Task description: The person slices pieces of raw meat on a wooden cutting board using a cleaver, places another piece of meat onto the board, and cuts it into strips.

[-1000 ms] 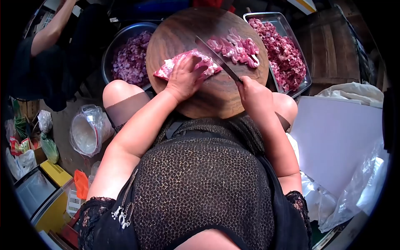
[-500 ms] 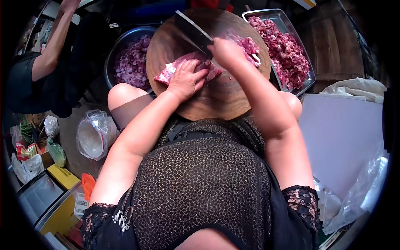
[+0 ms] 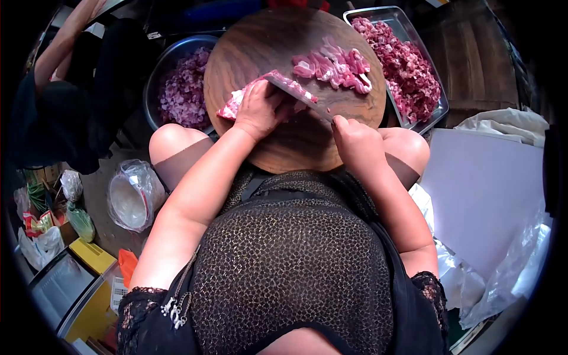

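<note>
A round wooden chopping block point(image 3: 302, 148) stands in front of my lap. On its left half lies a piece of raw meat point(image 3: 232, 105), partly hidden under my left hand point(image 3: 259, 112), whose fingers curl over it and hold it down. My right hand point(image 3: 358, 141) is closed round the handle of a cleaver point(image 3: 300, 96), low at the block's right front edge. The blade slants up and left across the meat, close to my left fingers; I cannot tell how deep it sits. Several cut strips of meat point(image 3: 334, 66) lie on the block's right half.
A metal bowl of chopped meat point(image 3: 183, 89) stands left of the block, and a metal tray of chopped meat point(image 3: 402, 65) right of it. A bag-lined bucket point(image 3: 129, 198) is at lower left. Another person's arm point(image 3: 62, 44) shows at upper left.
My right hand has moved down and toward me with the cleaver, bringing the blade from the block's far side onto the meat. The cut strips now show fully. My left hand stays on the meat.
</note>
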`<state>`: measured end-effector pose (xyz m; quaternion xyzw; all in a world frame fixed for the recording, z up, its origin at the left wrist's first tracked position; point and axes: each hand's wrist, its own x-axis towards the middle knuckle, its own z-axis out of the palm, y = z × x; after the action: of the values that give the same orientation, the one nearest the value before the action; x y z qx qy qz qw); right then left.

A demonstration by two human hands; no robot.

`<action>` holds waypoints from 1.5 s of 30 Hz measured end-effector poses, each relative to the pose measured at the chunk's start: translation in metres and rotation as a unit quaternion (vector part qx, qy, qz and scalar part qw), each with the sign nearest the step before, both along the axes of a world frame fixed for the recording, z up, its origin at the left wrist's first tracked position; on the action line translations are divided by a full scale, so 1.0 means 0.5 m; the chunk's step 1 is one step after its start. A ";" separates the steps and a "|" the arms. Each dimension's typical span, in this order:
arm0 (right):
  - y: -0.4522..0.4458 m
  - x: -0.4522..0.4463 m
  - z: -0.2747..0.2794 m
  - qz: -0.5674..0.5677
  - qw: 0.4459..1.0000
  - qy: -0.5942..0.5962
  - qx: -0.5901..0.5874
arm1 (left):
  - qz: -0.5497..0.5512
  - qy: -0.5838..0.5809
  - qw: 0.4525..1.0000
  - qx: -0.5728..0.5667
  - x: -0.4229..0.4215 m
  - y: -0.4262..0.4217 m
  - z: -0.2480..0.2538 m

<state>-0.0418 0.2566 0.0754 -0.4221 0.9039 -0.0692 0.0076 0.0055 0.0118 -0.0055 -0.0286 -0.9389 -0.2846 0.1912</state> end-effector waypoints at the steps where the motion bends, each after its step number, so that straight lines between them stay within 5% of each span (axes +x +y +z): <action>1: -0.004 0.000 0.005 0.001 1.000 -0.002 0.002 | 0.001 -0.002 1.000 0.002 0.002 -0.001 -0.002; 7: -0.028 -0.024 0.005 0.006 0.992 -0.070 0.106 | 0.024 -0.102 0.994 0.004 0.004 -0.003 -0.003; 12: -0.082 -0.080 0.017 0.021 0.988 -0.117 0.103 | -0.012 0.022 0.999 -0.040 -0.015 -0.010 -0.018; 22: -0.338 -0.177 -0.011 0.062 0.981 -0.169 0.079 | -0.031 0.036 0.998 -0.043 -0.001 0.002 -0.020; 26: -0.280 -0.218 -0.034 -0.106 0.987 -0.109 -0.057 | -0.014 0.027 0.997 -0.074 0.018 0.006 -0.016; 30: -0.149 -0.179 0.020 -0.064 0.985 -0.132 -0.090 | -0.003 0.025 0.998 -0.051 0.026 0.013 -0.007; 40: 0.028 -0.056 0.048 -0.056 0.969 -0.200 0.137 | -0.019 -0.035 0.998 -0.048 0.016 0.008 -0.022; 45: -0.072 -0.089 -0.006 0.005 0.982 -0.169 0.087 | -0.027 -0.049 0.996 -0.068 0.006 0.010 -0.019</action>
<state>-0.0863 0.2205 0.0722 -0.4064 0.8902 -0.0603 0.1971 0.0086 0.0169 -0.0149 -0.0528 -0.9634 -0.2259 0.1346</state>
